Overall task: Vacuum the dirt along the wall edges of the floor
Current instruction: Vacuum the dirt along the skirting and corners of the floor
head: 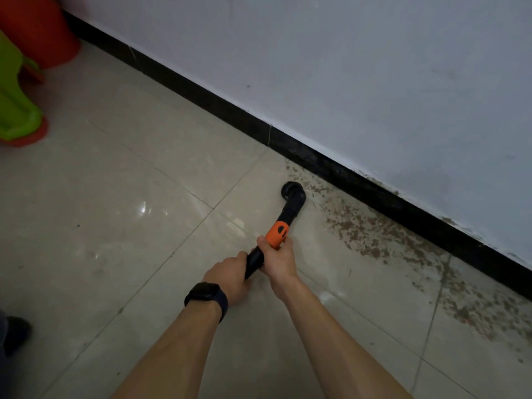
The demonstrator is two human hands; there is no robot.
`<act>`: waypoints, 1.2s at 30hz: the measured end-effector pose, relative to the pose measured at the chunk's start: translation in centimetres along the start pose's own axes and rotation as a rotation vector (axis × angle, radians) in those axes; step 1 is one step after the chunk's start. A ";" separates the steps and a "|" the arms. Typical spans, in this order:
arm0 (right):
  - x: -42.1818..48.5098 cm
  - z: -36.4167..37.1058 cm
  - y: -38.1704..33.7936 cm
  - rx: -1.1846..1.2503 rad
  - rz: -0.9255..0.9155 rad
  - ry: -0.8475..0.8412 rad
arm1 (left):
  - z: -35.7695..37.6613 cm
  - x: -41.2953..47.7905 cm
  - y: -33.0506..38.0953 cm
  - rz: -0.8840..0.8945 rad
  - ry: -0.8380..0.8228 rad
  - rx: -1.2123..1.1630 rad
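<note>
A black vacuum wand with an orange collar [277,231] points toward the wall, and its round brush nozzle [293,192] sits on the beige tiled floor [138,203] near the black baseboard [331,165]. My right hand [278,260] grips the wand just below the orange collar. My left hand [230,274], with a black watch on the wrist, grips the wand's lower black end. Brown dirt [374,234] is scattered on the floor along the baseboard, from the nozzle off to the right.
A white wall [345,67] rises above the baseboard. Red and green plastic stools [20,110] stand at the far left, next to a red bin [37,27] in the corner. A dark shoe [14,332] shows at the lower left edge.
</note>
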State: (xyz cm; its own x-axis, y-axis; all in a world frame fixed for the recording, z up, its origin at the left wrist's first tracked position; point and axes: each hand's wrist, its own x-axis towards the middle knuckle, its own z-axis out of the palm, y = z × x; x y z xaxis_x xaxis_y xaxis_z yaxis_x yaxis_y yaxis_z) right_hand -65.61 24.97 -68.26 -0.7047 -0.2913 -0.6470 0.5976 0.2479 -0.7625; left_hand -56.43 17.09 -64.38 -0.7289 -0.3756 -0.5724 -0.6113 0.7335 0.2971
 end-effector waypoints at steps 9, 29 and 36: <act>1.2 0.9 -0.5 -0.051 -0.021 0.076 | 0.2 0.8 0.0 0.025 0.072 -0.044; 5.7 0.5 -5.1 -0.215 -0.106 0.107 | -0.3 4.0 2.1 0.046 0.255 -0.121; 6.8 1.1 -6.0 -0.263 -0.118 0.078 | 0.7 5.0 1.7 0.061 0.379 -0.119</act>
State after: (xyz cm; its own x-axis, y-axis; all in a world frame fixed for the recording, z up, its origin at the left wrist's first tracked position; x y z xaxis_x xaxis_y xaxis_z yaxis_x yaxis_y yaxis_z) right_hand -73.54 20.46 -68.12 -0.7967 -0.2631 -0.5440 0.3971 0.4506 -0.7995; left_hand -60.92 16.86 -67.32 -0.8136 -0.5319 -0.2349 -0.5783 0.6985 0.4215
